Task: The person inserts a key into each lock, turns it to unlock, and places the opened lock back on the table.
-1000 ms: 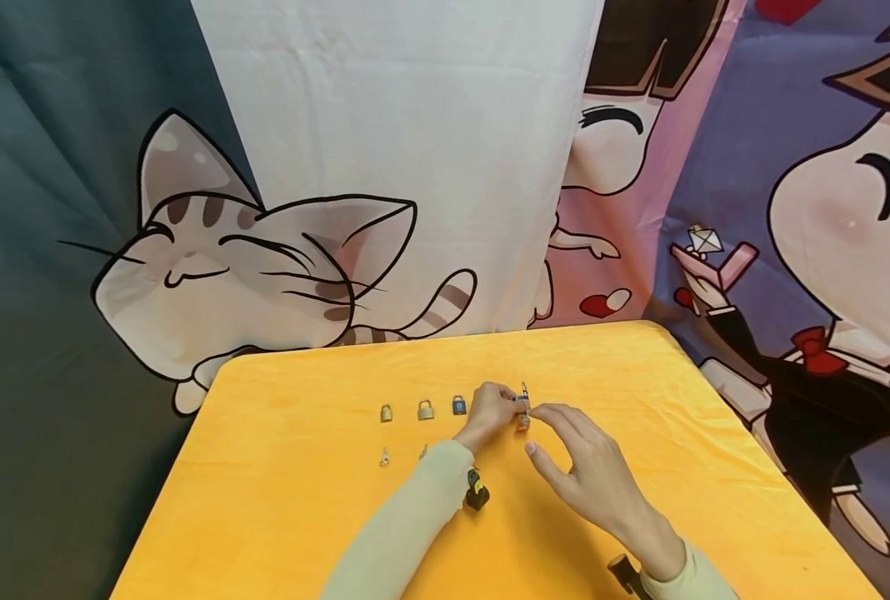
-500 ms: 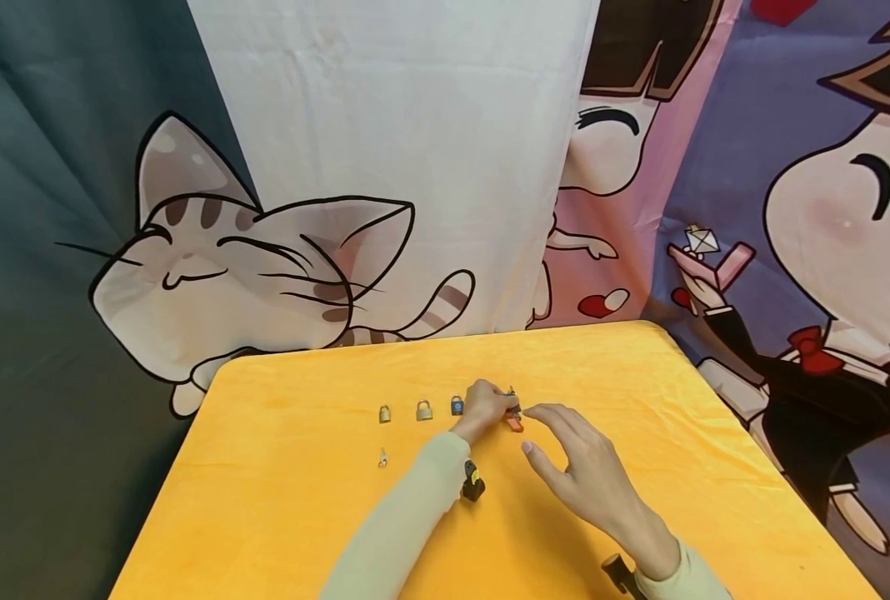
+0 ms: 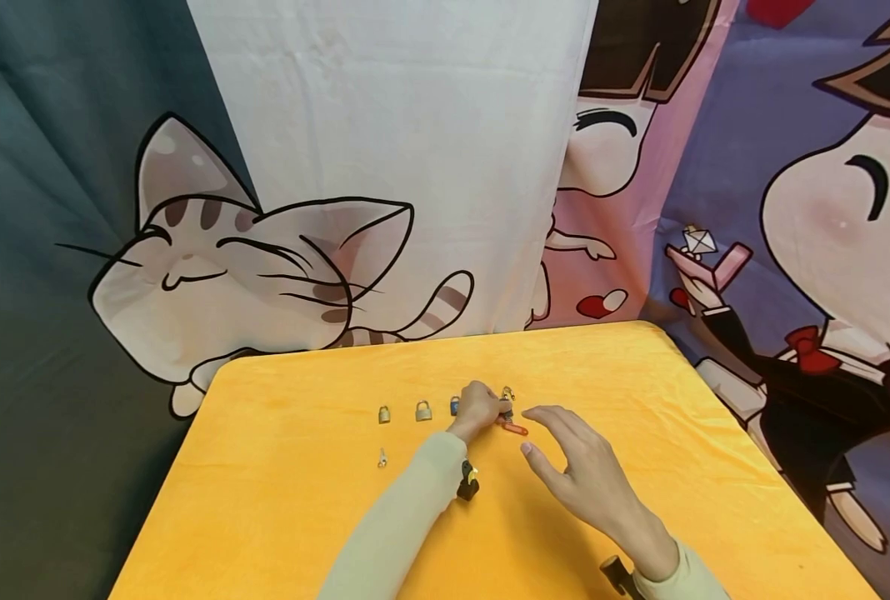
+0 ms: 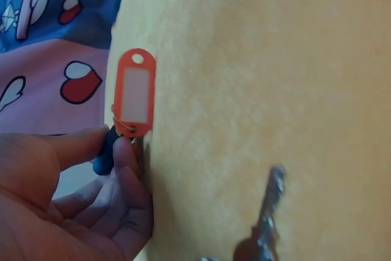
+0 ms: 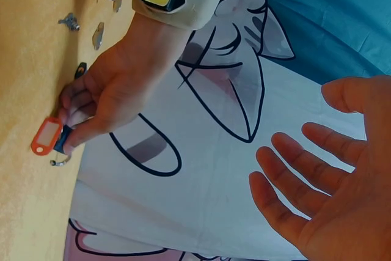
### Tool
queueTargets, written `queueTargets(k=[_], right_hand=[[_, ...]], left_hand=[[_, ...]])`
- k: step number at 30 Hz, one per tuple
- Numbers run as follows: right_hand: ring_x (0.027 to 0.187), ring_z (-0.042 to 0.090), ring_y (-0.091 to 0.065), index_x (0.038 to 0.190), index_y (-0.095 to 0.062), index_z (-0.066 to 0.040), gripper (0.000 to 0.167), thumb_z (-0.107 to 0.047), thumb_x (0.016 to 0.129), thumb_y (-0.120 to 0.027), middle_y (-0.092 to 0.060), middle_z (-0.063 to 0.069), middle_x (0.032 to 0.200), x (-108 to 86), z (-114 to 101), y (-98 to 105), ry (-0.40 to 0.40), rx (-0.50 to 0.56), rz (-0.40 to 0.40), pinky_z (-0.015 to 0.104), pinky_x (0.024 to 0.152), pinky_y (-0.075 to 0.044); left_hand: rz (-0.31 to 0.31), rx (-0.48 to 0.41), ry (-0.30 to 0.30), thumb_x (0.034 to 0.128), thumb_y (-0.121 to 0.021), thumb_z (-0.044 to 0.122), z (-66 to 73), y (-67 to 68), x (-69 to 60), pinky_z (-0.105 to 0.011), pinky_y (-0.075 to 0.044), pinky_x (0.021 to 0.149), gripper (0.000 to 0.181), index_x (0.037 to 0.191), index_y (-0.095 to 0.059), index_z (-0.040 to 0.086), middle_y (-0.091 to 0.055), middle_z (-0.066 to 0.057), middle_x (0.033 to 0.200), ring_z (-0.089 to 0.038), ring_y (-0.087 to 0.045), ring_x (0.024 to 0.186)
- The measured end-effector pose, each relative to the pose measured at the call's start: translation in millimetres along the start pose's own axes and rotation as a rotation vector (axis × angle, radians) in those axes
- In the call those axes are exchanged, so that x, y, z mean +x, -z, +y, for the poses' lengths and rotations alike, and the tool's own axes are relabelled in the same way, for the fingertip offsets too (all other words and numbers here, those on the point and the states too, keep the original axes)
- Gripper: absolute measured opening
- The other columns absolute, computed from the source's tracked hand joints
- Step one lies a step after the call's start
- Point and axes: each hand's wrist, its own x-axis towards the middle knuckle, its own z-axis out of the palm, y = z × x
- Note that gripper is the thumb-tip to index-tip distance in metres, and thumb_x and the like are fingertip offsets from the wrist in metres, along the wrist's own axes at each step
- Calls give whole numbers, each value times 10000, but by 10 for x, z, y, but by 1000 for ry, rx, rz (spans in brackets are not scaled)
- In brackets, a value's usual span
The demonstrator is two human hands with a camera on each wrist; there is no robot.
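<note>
My left hand [image 3: 478, 407] pinches a small dark blue padlock [image 4: 105, 153] between thumb and fingers, just above the yellow table. A curved metal shackle [image 5: 60, 162] sticks out past the fingertips. From a thin ring on it hangs a red key tag [image 4: 135, 93] with a pale label; the fingers hide most of the lock body. To the right, my right hand [image 3: 591, 475] hovers with its fingers extended and thumb apart, touching nothing. Another blue padlock [image 3: 455, 406] stands beside the left hand, partly covered by it.
Two brass padlocks [image 3: 384, 414] [image 3: 423, 411] stand in a row farther left. A small key [image 3: 382, 458] lies in front of the leftmost one. The yellow tablecloth [image 3: 280, 500] ends at a cartoon-printed curtain [image 3: 415, 150] behind.
My left hand has shifted slightly left with the padlock, turning it so that the red tag now points to the right. The right hand stays nearly still.
</note>
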Motion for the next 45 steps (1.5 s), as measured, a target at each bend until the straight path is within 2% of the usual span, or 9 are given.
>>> queueTargets(k=[3,6,11,14,17,20,27,34,45], right_hand=[[1087,165,-647,1205,-647,-117,343,-207,883,-725,-667,-16,1180,2,-8,-2,1,5,-1,419,848,-561],[1083,161,-648,1207,-644,-125,346,-203,881,-728,-666,-20,1179,3,-13,-7,4,7,1,415,844,-561],[1077,157,-650,1211,-640,-147,349,-198,878,-730,-669,-22,1175,2,-15,-9,9,5,5,413,843,-563],[1079,168,-651,1211,-639,-141,352,-201,877,-731,-670,-8,1174,11,-6,0,13,4,2,419,847,-563],[1088,185,-651,1218,-636,-119,359,-208,883,-726,-670,10,1181,39,-1,16,22,8,-4,424,855,-564],[1094,194,-651,1221,-633,-107,370,-213,880,-728,-669,21,1186,83,-8,44,35,9,-4,423,865,-564],[1072,203,-658,1204,-643,-106,352,-198,876,-730,-677,31,1167,138,-3,50,58,1,25,433,856,-565],[1071,197,-658,1200,-644,-102,344,-209,884,-727,-677,24,1164,172,-20,58,68,10,24,423,863,-563],[1092,190,-653,1224,-635,-115,354,-213,894,-719,-675,17,1179,234,-57,75,72,30,16,418,882,-561]], left_hand=[[27,67,-48,855,-766,179,-26,9,-14,-210,-324,355,388,518,-593,98,-524,-12,438,-125,-456,373],[49,118,-90,855,-760,178,-44,18,-26,-217,-280,333,501,460,-453,159,-357,54,391,-88,-322,340],[62,208,-152,888,-705,178,-44,48,-52,-226,-224,343,521,489,-370,177,-265,63,416,-87,-230,350],[79,289,-181,923,-672,240,34,94,-83,-243,-291,411,358,616,-512,148,-395,58,498,-89,-336,410],[81,328,-198,937,-664,297,164,166,-128,-249,-371,457,192,867,-670,118,-575,35,603,-99,-473,470],[63,300,-228,942,-658,305,290,256,-194,-231,-419,460,226,1033,-701,102,-667,7,697,-98,-539,492],[53,240,-345,966,-617,337,491,477,-423,-215,-473,509,253,1075,-701,125,-711,-11,858,-55,-585,561],[112,269,-451,968,-610,347,560,699,-669,-199,-489,585,277,1101,-712,127,-699,32,858,-42,-604,660],[236,271,-564,952,-647,309,578,990,-1017,-260,-524,708,228,1071,-717,128,-702,28,867,-127,-661,797]])
